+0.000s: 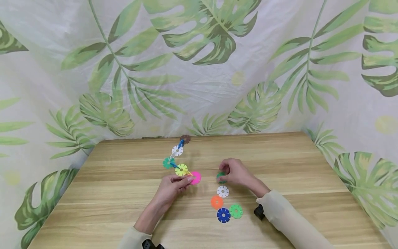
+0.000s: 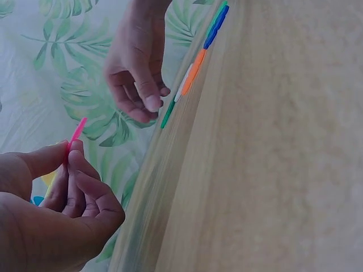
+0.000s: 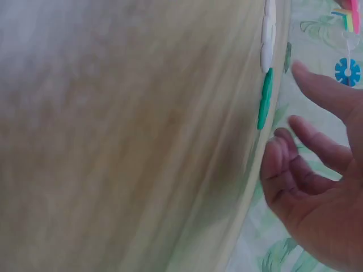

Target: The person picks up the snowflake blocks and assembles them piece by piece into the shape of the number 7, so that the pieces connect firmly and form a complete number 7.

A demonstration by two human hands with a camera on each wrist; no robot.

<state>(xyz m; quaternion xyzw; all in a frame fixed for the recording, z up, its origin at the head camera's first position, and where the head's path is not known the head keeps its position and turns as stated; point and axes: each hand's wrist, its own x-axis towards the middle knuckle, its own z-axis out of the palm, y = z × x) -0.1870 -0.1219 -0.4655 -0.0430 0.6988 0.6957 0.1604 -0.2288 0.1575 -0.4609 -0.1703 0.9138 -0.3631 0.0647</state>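
My left hand point(image 1: 172, 190) pinches a pink notched plastic disc point(image 1: 195, 177) between thumb and fingers. That disc is the end of a linked chain of discs: a yellow disc point(image 1: 181, 169), a teal disc point(image 1: 169, 163), a white disc point(image 1: 177, 150) and a brown disc point(image 1: 185, 139), with blue, white and yellow discs edge-on between them. My right hand point(image 1: 237, 174) hovers just by a dark green disc point(image 1: 221, 177) lying on the table, partly covered by the fingers in the head view. Thumb and fingers stand apart around nothing in the right wrist view.
Loose discs lie in front of the dark green one: a white disc point(image 1: 223, 191), an orange disc point(image 1: 217, 202), a blue disc point(image 1: 224, 215) and a light green disc point(image 1: 236, 211). The wooden table point(image 1: 280, 152) ends at a leaf-print cloth point(image 1: 202, 79).
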